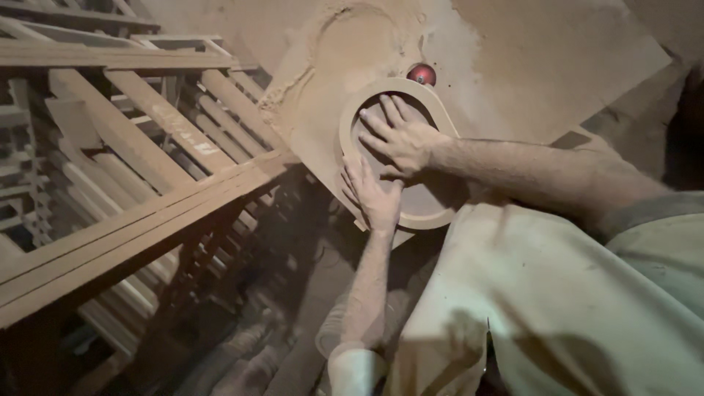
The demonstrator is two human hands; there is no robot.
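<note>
An oval wooden ring (350, 110) with a recessed inner panel lies on a sawdust-covered board (513, 66). My right hand (400, 138) presses flat on the panel, its fingers spread toward the ring's upper left. Just below it, my left hand (375, 196) lies flat on the ring's lower edge with the fingers pointing up. A small round red cutter head (422, 73) stands up from the board and touches the ring's outer top rim.
Stacked wooden frames and slats (132, 132) fill the left side, with a long beam (147, 227) running diagonally beneath them. Sawdust is heaped on the board above the ring. The dim floor below holds more dusty wooden pieces (242, 359).
</note>
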